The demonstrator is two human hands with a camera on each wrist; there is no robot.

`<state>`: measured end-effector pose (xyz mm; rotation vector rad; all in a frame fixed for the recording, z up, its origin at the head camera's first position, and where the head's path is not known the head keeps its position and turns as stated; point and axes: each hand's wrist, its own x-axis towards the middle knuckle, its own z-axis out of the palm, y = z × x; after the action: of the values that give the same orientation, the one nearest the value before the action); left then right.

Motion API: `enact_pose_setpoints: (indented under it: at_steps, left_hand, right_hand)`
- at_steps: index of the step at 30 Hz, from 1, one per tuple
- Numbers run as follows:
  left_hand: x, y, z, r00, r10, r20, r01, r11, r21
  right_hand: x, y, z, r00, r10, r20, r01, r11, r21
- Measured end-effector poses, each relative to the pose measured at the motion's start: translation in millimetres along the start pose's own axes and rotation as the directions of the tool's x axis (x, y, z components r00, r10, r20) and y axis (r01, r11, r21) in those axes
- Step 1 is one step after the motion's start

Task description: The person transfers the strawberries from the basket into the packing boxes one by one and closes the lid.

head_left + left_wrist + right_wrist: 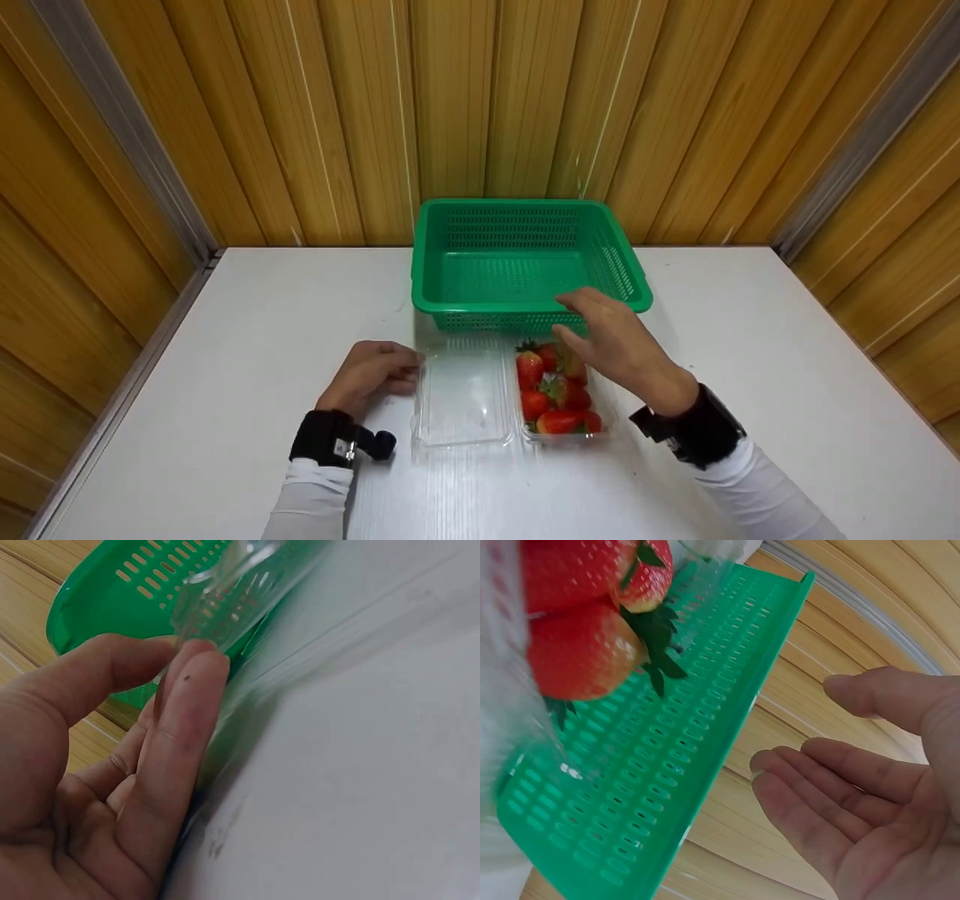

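A clear plastic clamshell box lies opened flat on the table, its lid (465, 397) on the left and its strawberry-filled half on the right. Several red strawberries (559, 421) with green leaves sit in that half. At the lid's left edge, my left hand (375, 375) pinches the plastic rim between thumb and fingertips, which the left wrist view shows close up. My right hand (619, 345) hovers over the upper right of the strawberries, thumb and fingers apart, with nothing held. It hides part of the box's right side in the head view.
A green perforated basket (525, 307) stands just behind the box, near the back of the white table (247, 322). Yellow wood-look panels (450, 112) rise behind the table and along both sides.
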<state>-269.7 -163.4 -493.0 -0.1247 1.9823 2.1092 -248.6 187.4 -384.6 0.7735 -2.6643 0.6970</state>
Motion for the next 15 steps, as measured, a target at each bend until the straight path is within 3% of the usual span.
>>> enact_pose_setpoints:
  at_steps: [5, 15]
  left_hand:
    - [-0.7, 0.9, -0.3, 1.0, 0.008, 0.003, -0.008, 1.0, 0.029]
    - [1.1, 1.3, 1.6, 1.0, -0.015, -0.001, 0.015, 1.0, 0.022]
  right_hand:
    - [20, 4, -1, 0.999, -0.043, 0.0, 0.043, 0.999, 0.022]
    - [50, 3, 2, 0.997, -0.028, 0.068, 0.023, 0.998, 0.065]
